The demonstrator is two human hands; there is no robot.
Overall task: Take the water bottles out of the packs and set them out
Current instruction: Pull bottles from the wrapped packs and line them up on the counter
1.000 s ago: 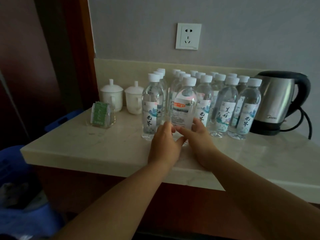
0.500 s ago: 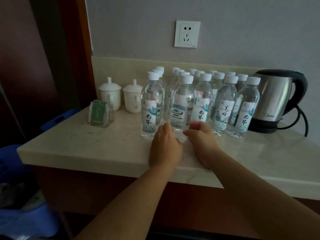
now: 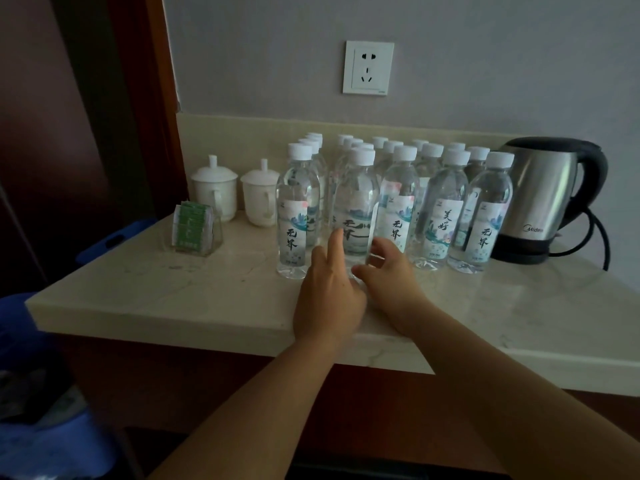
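Stone counter [image 3: 173, 292], dim light. The water bottles [image 3: 446, 206] stand upright on it in close rows, white caps on, five across the front and more behind, back toward the wall. No pack or wrap is in view. Both hands are at the second bottle [image 3: 355, 199] from the left of the front row. A second ago this bottle showed an orange-marked panel to the front. Half a second ago it showed its side. Now the brush-lettered face looks outward, matching its neighbours, so it has been turned where it stands and not moved to a new spot. The left hand [image 3: 329, 292] is released, its index finger [image 3: 336, 239] straight and touching the label. The right hand [image 3: 391, 278] curves round the bottle's lower right side with the thumb near the base (the base itself is hidden behind both hands). Whether it still grips or has just let go, I cannot tell. Reading: unpacking looks finished and this is dressing the display, label by label. The fourth front bottle bears different lettering. To the right is a steel kettle [image 3: 550, 202], just beside the last bottle. To the left are two lidded cups [image 3: 214, 188] and a sachet holder [image 3: 194, 226], set apart from the rows
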